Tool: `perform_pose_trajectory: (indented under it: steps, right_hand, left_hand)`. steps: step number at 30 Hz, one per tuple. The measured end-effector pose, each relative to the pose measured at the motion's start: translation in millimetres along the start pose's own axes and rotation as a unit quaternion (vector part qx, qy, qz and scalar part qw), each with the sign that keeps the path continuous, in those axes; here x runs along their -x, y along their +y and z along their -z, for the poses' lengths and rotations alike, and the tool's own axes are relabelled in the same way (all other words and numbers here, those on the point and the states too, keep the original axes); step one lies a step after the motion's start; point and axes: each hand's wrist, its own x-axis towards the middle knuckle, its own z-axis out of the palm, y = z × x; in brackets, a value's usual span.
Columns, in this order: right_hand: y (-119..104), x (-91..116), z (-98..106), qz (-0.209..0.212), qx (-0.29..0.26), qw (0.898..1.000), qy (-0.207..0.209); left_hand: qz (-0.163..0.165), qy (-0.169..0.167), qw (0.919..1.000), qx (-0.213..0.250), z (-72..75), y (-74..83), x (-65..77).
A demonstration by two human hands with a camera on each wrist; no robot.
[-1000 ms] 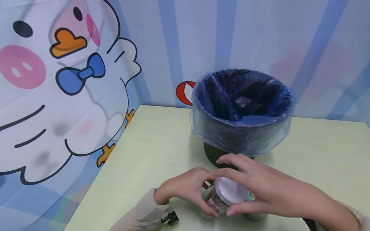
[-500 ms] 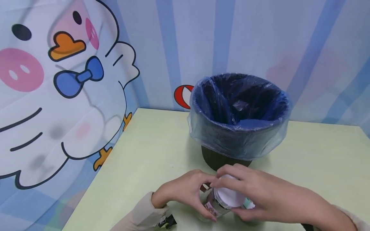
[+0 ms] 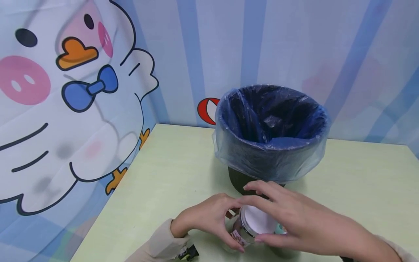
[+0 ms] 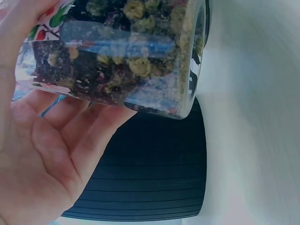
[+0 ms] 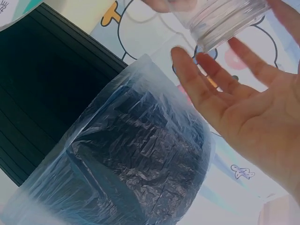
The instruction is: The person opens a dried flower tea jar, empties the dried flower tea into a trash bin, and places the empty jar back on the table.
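My left hand (image 3: 211,220) grips a clear jar (image 4: 117,56) round its side, with the thumb in front and the fingers behind. Dried flower buds or herbs fill the jar, and a floral label shows on it. Its screw lid (image 3: 260,219) has a white top in the head view and clear ridged sides (image 5: 229,21) in the right wrist view. Around that lid arches my right hand (image 3: 294,222), fingers spread and loosely bent, with a gap between most fingertips and the lid. Whether the right thumb touches the lid, I cannot tell.
Just beyond the hands stands a dark bin (image 3: 240,180), lined with a translucent blue bag (image 3: 271,160) folded over its rim. A teal item (image 3: 280,229) is mostly hidden behind my right hand. The pale table (image 3: 176,167) meets a printed cloth backdrop (image 3: 222,43).
The right fingers close in on the lid half a second ago, then spread away from it again now. My left hand keeps its hold on the jar. The head view has tilted slightly upward.
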Motion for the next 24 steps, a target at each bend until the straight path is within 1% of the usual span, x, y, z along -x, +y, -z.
perform_pose_trajectory:
  steps: [2, 4, 7, 11, 12, 15, 17, 19, 22, 24]
  right_hand:
    - [-0.3, 0.2, -0.8, -0.008, -0.006, 1.0, -0.003]
    - [0.3, 0.6, -1.3, -0.005, -0.019, 1.0, -0.008]
    - [2.7, 0.5, -2.0, 0.03, -0.04, 0.999, -0.011]
    - [6.3, -0.3, -3.8, 0.09, -0.074, 0.993, -0.021]
    - [7.0, -0.6, -4.3, 0.1, -0.082, 0.991, -0.025]
    - [8.2, -0.5, -5.2, 0.112, -0.098, 0.988, -0.032]
    - [8.1, -0.1, -4.8, 0.109, -0.102, 0.988, -0.033]
    - [6.9, 0.8, -3.7, 0.097, -0.092, 0.991, -0.027]
    - [2.6, 1.0, -1.2, 0.052, -0.051, 0.997, -0.007]
    - [-0.2, 0.6, -0.3, 0.018, -0.017, 1.0, 0.006]
  left_hand:
    - [0.007, -0.002, 1.0, 0.006, 0.2, 0.0, -0.4]
    - [0.008, -0.002, 0.9999, 0.013, 0.0, 0.0, -0.5]
    - [0.004, -0.002, 0.9999, 0.016, -0.9, 0.2, -0.5]
    - [-0.008, 0.003, 1.0, 0.003, -3.0, 0.2, 0.1]
    - [-0.009, 0.004, 0.9999, -0.001, -3.4, 0.0, 0.5]
    - [-0.007, 0.005, 1.0, -0.004, -3.9, -0.3, 1.5]
    - [-0.005, 0.002, 1.0, -0.003, -3.7, -1.1, 1.5]
    - [-0.004, -0.001, 1.0, -0.001, -2.8, -1.6, 1.2]
    - [-0.002, 0.0, 1.0, -0.003, -1.5, -1.7, 0.7]
    - [-0.002, 0.005, 1.0, -0.004, -0.6, -1.3, 0.1]
